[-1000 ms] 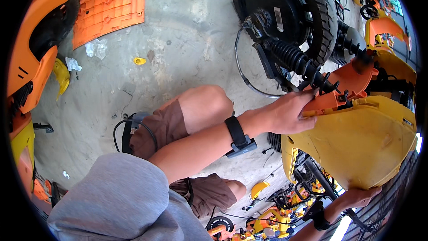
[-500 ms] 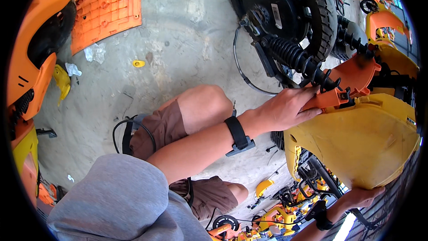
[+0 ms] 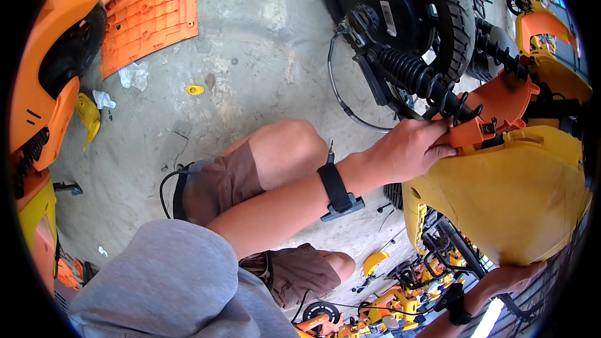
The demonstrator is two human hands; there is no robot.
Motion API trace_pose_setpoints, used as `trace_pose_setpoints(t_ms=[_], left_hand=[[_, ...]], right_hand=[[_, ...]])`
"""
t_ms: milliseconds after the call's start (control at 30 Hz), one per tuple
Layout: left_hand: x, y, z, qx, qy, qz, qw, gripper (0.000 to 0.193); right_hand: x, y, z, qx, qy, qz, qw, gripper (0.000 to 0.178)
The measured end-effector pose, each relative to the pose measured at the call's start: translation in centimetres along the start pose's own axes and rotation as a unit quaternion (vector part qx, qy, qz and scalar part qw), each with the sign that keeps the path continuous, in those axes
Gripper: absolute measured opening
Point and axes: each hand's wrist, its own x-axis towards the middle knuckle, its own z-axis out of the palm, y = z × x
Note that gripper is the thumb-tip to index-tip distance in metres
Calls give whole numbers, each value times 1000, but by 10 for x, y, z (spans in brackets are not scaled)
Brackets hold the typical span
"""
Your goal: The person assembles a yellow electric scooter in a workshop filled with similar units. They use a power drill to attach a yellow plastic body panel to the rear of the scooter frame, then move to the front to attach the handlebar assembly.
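My left hand (image 3: 413, 147) reaches across to an orange plastic part (image 3: 469, 133). Its fingers and thumb pinch the part's near end, beside the upper edge of a large curved yellow plastic panel (image 3: 501, 194). At the panel's lower edge, my right hand (image 3: 510, 278) grips with its fingers partly hidden. Just past the left hand, a black coil-spring shock absorber (image 3: 416, 78) runs from the orange part to a black wheel (image 3: 394, 12) with a knobbly tyre. A second spring (image 3: 498, 53) stands on the wheel's far side.
A grey cable (image 3: 338, 97) hangs below the wheel hub. On the concrete floor lie an orange ribbed panel (image 3: 153, 15), a small yellow piece (image 3: 195, 89) and clear plastic scraps (image 3: 133, 75). An orange vehicle body (image 3: 31, 100) stands at the left. Several yellow and orange vehicles (image 3: 394, 303) crowd the lower right.
The yellow panel, the orange part and both hands sit slightly further right in view. My left hand keeps its pinch, with the fingers a little more bent.
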Motion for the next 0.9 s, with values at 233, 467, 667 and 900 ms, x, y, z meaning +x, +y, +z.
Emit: trace_pose_setpoints(t_ms=[233,467,667,900], left_hand=[[-2,1,0,11,-35,-7,999,24],[-8,18,-3,38,-114,-30,992,61],[-15,27,6,54,-141,-71,986,77],[-13,32,14,86,-125,-106,983,76]], right_hand=[[14,41,11,-3,49,-89,995,52],[-2,58,23,112,17,-44,993,54],[-5,67,25,99,-57,20,993,46],[-4,85,45,116,-109,-8,987,47]])
